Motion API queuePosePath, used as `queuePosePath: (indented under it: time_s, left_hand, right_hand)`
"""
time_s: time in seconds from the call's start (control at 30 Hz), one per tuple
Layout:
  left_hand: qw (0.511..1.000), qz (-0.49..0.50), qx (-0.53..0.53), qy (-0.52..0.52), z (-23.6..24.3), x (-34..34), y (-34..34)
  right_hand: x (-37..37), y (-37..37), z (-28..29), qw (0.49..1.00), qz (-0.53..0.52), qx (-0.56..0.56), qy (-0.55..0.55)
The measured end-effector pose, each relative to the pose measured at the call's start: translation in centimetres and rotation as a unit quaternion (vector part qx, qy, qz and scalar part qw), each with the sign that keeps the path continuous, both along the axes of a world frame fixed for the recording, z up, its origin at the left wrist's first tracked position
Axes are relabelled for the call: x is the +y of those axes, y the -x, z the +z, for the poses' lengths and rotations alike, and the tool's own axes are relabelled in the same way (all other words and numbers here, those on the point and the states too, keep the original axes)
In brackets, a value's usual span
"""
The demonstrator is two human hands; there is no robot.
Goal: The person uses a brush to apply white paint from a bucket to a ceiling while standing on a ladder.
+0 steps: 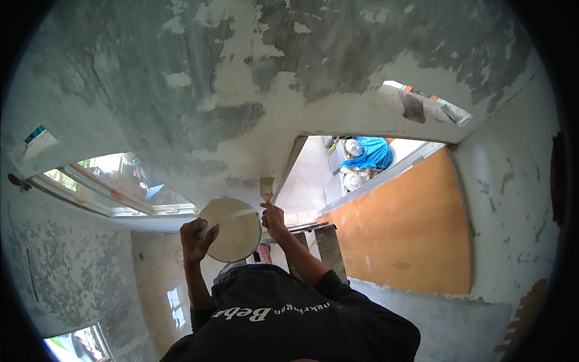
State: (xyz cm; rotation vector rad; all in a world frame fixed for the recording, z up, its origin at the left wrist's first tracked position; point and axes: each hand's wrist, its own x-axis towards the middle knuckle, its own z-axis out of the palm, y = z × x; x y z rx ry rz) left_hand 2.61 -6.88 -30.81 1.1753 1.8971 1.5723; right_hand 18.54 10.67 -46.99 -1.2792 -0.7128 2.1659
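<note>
Below the patchy, half-plastered wall, the left hand is gripping a round cream-coloured container by its rim, fingers curling closed over the near edge. A pale band is running across the container's round face. The right hand is closing around the handle of a small flat brush, holding it upright with the bristle end touching the wall just beside the edge of the doorway. The 2 hands are sitting near each other, the container just left of the brush. Both forearms are rising from a dark shirt with white lettering. An orange-brown door is standing open at the right, a window is showing at the left, and a stepladder is standing beneath the right hand.
</note>
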Motion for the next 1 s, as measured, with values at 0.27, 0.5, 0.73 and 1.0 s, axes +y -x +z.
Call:
queuePosePath:
  time_s: [0.27, 0.5, 0.73, 1.0]
  left_hand:
    - [0.999, 0.011, -0.029, -0.020, -0.8, -0.6, 0.1]
    - [1.000, 0.009, -0.004, 0.005, -0.9, -0.6, 0.3]
    - [1.000, 0.000, -0.006, -0.012, -1.2, -0.3, 0.2]
    - [0.999, -0.040, -0.007, 0.010, -0.3, 0.8, -0.3]
  right_hand:
    - [3.0, 0.3, -5.8, 0.989, 0.007, -0.059, 0.138]
    - [5.2, -1.0, -6.8, 0.989, -0.035, -0.102, 0.105]
    - [3.2, -2.9, 1.6, 0.995, -0.018, -0.073, -0.072]
    - [1.6, -5.3, 16.9, 0.976, 0.014, 0.087, -0.199]
